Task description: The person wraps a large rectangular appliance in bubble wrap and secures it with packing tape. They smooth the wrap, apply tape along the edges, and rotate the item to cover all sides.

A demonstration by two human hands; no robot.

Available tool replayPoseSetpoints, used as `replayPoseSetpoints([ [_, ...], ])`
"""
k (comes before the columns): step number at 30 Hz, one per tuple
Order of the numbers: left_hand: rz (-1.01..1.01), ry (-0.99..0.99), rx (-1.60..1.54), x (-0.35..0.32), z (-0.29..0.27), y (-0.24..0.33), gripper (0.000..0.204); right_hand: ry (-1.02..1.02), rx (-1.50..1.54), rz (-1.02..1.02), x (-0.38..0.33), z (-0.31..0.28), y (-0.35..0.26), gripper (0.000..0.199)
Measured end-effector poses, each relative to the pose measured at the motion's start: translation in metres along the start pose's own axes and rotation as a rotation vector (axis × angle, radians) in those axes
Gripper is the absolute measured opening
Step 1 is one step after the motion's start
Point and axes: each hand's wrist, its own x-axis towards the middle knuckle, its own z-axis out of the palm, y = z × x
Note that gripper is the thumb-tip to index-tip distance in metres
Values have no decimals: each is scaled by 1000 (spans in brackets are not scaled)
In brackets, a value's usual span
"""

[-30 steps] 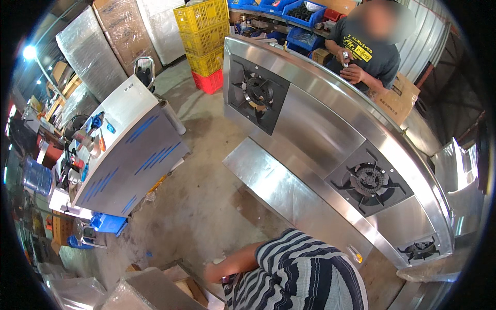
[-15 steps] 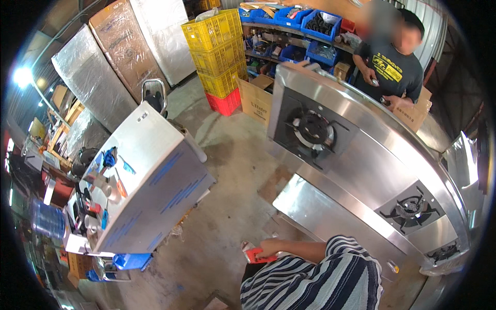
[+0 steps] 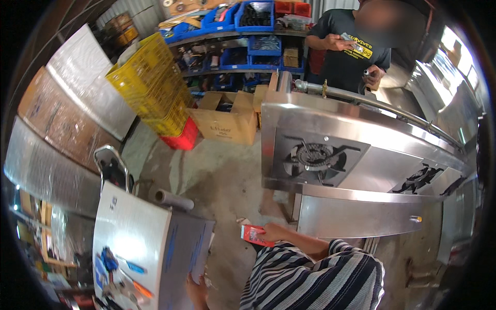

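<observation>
My right hand [image 3: 269, 233] is closed around a small red and white packet [image 3: 253, 234], held in front of my striped shirt. Its far end has a pale piece that I cannot make out. My left hand [image 3: 197, 287] has come in at the lower edge, beside the grey side panel of a metal-topped table [image 3: 135, 212]. Its fingers look extended and hold nothing; whether they touch the panel I cannot tell. On the tabletop lie a blue-handled tool [image 3: 135, 267], an orange-handled tool [image 3: 142, 289] and a dark blue item [image 3: 108, 259].
A stainless gas stove [image 3: 315, 160] with black burners and a lower shelf [image 3: 356, 217] stands at the right. Behind it a person [image 3: 351, 57] holds small items. Yellow crates [image 3: 150, 82], a cardboard box [image 3: 225, 124], blue bins [image 3: 256, 16] and a roll [image 3: 173, 199] stand beyond.
My view has swung right, so the stove and shelves sit further left. My left hand has come into view beside the table. The red packet stays in my right hand.
</observation>
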Motion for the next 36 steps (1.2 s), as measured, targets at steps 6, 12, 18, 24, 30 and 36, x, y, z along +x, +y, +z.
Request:
replayPoseSetpoints([
  [6, 131, -477, 38, 135, 33, 92, 68, 75, 114, 3, 87, -76, -74, 67],
  [12, 527, -659, 50, 274, 49, 182, 70, 180, 180, 52, 186, -154, -89, 65],
  [18, 676, -633, 241, 424, 15, 284, 70, 430, 460, 244, 238, -200, -63, 69],
  [24, 1093, -568, 303, 597, 0, 420, 65, 597, 670, 615, 276, -254, -52, 66],
  [30, 1152, -774, 376, 711, 24, 601, 59, 816, 522, 840, 282, -307, -59, 55],
  [36, 1133, -822, 29, 766, 100, 658, 51, 795, 713, 1050, 293, -310, -25, 54],
])
